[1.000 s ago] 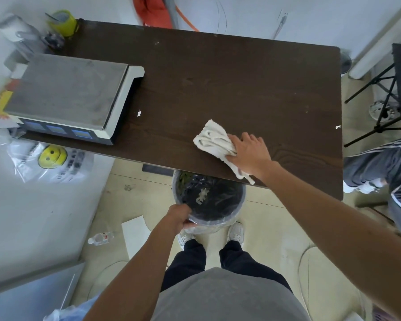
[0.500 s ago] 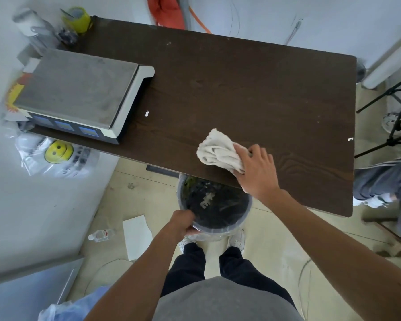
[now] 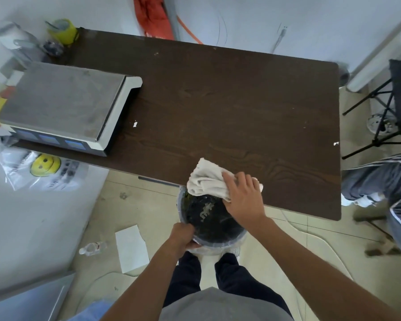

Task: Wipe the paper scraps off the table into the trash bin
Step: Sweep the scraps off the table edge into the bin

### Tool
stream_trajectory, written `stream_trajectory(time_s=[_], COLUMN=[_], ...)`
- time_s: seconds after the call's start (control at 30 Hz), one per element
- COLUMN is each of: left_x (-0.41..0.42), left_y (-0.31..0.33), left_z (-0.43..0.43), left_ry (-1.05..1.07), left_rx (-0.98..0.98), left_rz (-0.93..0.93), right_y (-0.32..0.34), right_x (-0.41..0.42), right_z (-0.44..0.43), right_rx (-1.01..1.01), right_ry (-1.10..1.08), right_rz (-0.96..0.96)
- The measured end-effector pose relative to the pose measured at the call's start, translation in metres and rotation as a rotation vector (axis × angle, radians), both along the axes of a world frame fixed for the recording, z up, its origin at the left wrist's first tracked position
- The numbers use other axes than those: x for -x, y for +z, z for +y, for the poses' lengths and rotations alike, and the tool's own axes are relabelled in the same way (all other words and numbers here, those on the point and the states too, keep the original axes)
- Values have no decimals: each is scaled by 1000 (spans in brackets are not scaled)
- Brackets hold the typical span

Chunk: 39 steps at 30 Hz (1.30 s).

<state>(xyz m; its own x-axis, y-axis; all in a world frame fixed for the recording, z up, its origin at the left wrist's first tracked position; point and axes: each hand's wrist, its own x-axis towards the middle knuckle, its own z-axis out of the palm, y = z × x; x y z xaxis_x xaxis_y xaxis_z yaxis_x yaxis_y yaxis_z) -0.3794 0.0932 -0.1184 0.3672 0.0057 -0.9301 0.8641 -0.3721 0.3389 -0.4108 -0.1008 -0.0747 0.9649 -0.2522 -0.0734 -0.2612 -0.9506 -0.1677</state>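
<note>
- Over the last second the right hand (image 3: 243,195) has dragged the cloth (image 3: 206,179) toward six o'clock. The cloth now sits at the counter's (image 3: 241,100) near edge, and its lower fold hangs past the edge over the mouth of the trash bin (image 3: 240,235).
- The right fingers (image 3: 236,179) lie spread and fairly flat on top of the cloth. They press it down rather than bunch it.
- The left hand (image 3: 183,235) has not let go. Its fingers are curled round the bin's rim at the eight o'clock side and hold the bin up just under the counter edge.
- Pale bits (image 3: 206,210) lie on the dark liner inside the bin. Whether this stroke tipped anything in cannot be told, as the cloth hides the edge.
- This stroke looks about finished, but the task is not. One white scrap (image 3: 135,123) lies on the counter at ten o'clock from the cloth, just beside the scale (image 3: 60,100). A second scrap (image 3: 336,143) sits at the counter's right edge, at two o'clock from the cloth.
- The next passes would likely have to reach out to each and pull it back toward the bin.
</note>
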Motion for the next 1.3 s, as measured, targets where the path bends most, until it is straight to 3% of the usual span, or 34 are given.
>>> stream_trajectory(time_s=[0.1, 0.2, 0.37, 0.67, 0.87, 1.1, 1.3], left_x=[1, 3, 10, 21, 21, 24, 30], left_y=[0, -1, 1, -6, 3, 0, 0], left_z=[-2, -3, -11, -29, -38, -54, -68], left_ry=[-35, -65, -69, -145, -175, -202, -165], left_rx=[-8, 1, 19, 0, 15, 2, 32], left_rz=[9, 22, 31, 24, 32, 63, 77], right_y=[5, 15, 15, 0, 7, 16, 7], right_x=[-8, -29, -43, 25, 27, 55, 92], right_z=[-16, -62, -114, -24, -53, -124, -150], right_rx=[-89, -55, -42, -46, -147, -97, -76], right_ry=[-27, -184, -429, 32, 117, -463, -723], right_rz=[-43, -57, 49, 6, 122, -14, -87])
